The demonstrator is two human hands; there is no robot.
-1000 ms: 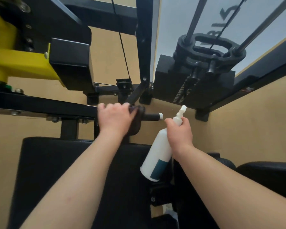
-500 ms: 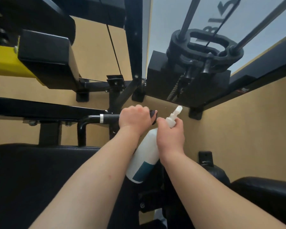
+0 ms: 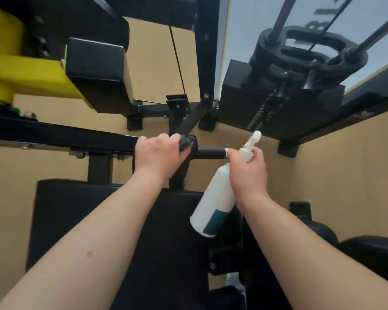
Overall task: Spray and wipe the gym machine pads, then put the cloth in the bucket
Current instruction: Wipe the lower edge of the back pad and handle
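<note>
The fingers (image 3: 166, 139) of the left hand (image 3: 159, 155) are curled over the cloth (image 3: 188, 142) and clamp it round the handle bar (image 3: 211, 153). The right hand (image 3: 248, 170) grips the neck of the spray bottle (image 3: 212, 209), fingers closed round it. The nozzle points up and the base tilts down toward the camera.

I count two hands, one dark cloth, one white bottle, one handle bar and two black pads. These are the seat pad (image 3: 94, 220) under the forearms and a second pad (image 3: 372, 249) at lower right.

Half a second ago the left hand sat at the bar's free end, beside the right hand. It is now at the inner end, and bare grip shows between the hands. The cloth bunches out just past the left fingertips, apart from the right hand.
</note>
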